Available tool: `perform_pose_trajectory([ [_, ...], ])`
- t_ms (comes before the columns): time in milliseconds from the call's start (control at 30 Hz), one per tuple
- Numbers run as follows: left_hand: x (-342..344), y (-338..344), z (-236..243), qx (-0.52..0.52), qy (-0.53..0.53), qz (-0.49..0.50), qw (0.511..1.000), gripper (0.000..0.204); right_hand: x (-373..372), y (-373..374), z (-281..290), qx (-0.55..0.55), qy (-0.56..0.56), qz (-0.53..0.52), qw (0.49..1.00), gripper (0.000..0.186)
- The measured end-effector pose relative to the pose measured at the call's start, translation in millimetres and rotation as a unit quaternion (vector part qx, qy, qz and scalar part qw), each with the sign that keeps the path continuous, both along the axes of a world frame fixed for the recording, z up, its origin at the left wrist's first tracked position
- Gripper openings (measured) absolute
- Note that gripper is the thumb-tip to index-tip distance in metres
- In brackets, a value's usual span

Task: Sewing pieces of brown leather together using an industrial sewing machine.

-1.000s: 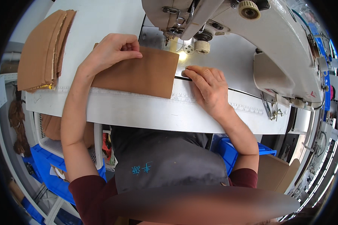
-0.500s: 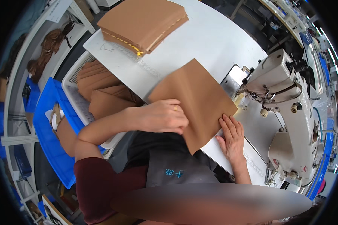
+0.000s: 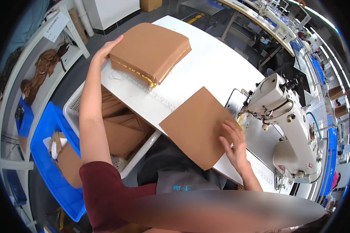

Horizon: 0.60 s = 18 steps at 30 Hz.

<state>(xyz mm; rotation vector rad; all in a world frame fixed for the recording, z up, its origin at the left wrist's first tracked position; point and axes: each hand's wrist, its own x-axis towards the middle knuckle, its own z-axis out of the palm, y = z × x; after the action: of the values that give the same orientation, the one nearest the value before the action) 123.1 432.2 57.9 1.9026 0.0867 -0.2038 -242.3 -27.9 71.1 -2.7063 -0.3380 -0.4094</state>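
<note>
A square brown fabric piece (image 3: 194,128) lies on the white table, its near corner over the front edge. My right hand (image 3: 234,143) rests at its right side, fingers spread and fingertips on the cloth. Farther left, a thick stack of brown fabric pieces (image 3: 149,48) sits on the table, with yellow marks along its near edges. My left arm reaches out to it, and my left hand (image 3: 108,48) touches the stack's left side with fingers stretched out. Part of that hand is hidden by its own wrist.
A white sewing machine (image 3: 284,105) stands right of the fabric piece. Below the table's left edge are a white basket (image 3: 138,155) of brown fabric and a blue bin (image 3: 46,171). A shelf rack (image 3: 21,165) stands far left. Ruler markings (image 3: 159,99) run along the table's front.
My left hand has left the single fabric piece and stretched far left to the stack. That piece now lies flatter, and my right hand stays at its right side. The whole view has shifted.
</note>
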Motion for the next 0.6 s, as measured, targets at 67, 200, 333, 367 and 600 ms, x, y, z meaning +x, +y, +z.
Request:
perform_pose_trajectory([
  [67,-1,-1,4,-0.007,0.008,-0.002,1.0,0.093,17,17,-2,0.085,0.036,0.049,0.994,0.04],
  [200,-5,-7,7,-0.018,0.007,-0.011,1.0,0.093,68,54,-6,0.307,0.204,0.042,0.929,0.049],
  [333,-14,-13,13,-0.02,0.018,-0.03,0.999,0.088,153,90,-23,0.437,0.265,0.057,0.858,0.07],
  [367,-20,-9,10,-0.022,0.021,-0.02,0.999,0.088,167,101,-20,0.433,0.272,0.064,0.857,0.07],
  [600,-84,-23,11,-0.038,0.083,-0.152,0.984,0.089,234,81,0,0.434,0.31,0.016,0.846,0.072],
])
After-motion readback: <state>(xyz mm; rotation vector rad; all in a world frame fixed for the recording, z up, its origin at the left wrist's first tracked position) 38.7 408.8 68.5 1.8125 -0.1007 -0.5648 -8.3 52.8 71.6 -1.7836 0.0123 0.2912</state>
